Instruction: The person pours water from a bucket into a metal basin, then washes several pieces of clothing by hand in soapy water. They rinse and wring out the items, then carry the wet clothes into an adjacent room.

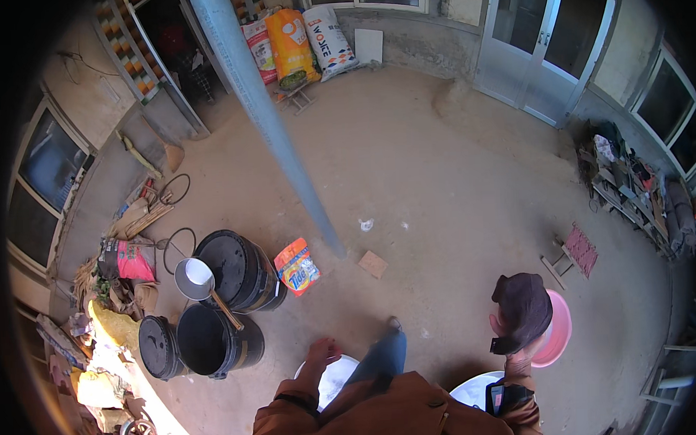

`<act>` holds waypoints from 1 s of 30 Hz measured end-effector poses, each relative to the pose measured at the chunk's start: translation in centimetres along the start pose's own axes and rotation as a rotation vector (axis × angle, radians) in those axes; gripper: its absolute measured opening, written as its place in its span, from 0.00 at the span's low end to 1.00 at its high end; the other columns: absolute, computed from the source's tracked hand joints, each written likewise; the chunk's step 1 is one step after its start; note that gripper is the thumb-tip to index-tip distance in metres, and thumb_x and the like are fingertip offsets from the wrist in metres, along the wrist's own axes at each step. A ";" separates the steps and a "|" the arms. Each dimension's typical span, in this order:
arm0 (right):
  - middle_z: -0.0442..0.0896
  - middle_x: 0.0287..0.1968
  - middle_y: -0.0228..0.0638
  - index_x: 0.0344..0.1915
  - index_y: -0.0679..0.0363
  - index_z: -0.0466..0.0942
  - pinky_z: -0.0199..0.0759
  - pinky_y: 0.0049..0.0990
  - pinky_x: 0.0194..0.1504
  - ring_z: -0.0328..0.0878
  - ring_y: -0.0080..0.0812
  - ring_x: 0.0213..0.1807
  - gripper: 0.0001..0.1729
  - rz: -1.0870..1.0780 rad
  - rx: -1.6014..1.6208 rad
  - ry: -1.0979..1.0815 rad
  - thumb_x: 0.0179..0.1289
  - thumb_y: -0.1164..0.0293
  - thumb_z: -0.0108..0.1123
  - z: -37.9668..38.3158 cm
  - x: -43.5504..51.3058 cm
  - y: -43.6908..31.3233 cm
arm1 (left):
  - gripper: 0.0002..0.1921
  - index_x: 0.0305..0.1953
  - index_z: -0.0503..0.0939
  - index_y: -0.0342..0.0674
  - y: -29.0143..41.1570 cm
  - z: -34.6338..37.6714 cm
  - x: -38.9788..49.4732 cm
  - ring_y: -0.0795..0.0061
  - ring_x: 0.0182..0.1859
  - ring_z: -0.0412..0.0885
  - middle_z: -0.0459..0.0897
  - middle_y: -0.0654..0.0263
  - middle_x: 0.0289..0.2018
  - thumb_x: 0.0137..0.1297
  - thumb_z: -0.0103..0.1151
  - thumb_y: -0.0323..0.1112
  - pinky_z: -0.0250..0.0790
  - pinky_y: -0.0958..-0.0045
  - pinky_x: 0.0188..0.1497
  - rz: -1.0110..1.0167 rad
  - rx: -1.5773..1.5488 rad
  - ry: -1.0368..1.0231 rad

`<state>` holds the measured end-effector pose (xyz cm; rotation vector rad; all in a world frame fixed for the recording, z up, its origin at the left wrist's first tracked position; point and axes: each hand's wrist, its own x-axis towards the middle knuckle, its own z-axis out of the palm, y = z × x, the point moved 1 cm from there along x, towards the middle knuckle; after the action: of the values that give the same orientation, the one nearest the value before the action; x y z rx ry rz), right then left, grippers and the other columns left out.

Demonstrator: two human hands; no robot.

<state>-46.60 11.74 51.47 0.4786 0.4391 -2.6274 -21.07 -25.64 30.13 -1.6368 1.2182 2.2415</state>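
Observation:
My right hand [516, 349] holds up a crumpled dark cloth [522, 306], with a pink plastic basin [560, 328] behind and partly hidden by it. Below that forearm is a white basin [475, 388], cut off by my sleeve. My left hand [325, 352] hovers over or beside the rim of another whitish basin [337, 379]; its fingers look loosely spread with nothing seen in them. A Tide detergent bag [297, 267] lies on the floor ahead, beside a large lidded black bucket [226, 268].
An open black bucket [249, 342], a smaller lidded bucket [155, 348] and a long-handled dipper [192, 289] stand left. A blue-grey pole [276, 134] rises ahead, near a brick [373, 265]. A small stool [579, 251] stands right. A person [196, 67] is in the far doorway.

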 end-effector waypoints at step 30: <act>0.73 0.52 0.41 0.55 0.61 0.66 0.67 0.37 0.54 0.72 0.39 0.53 0.28 0.890 -0.389 -0.403 0.67 0.50 0.38 30.1 55.7 5.8 | 0.48 0.64 0.53 0.41 53.4 48.2 5.6 0.47 0.65 0.52 0.53 0.45 0.62 0.44 0.67 0.51 0.47 0.52 0.64 1.244 1.063 0.136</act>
<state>-98.89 -24.23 54.91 -0.0128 0.4497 -1.6613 -87.06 -32.08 58.58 -0.5646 3.2008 1.0753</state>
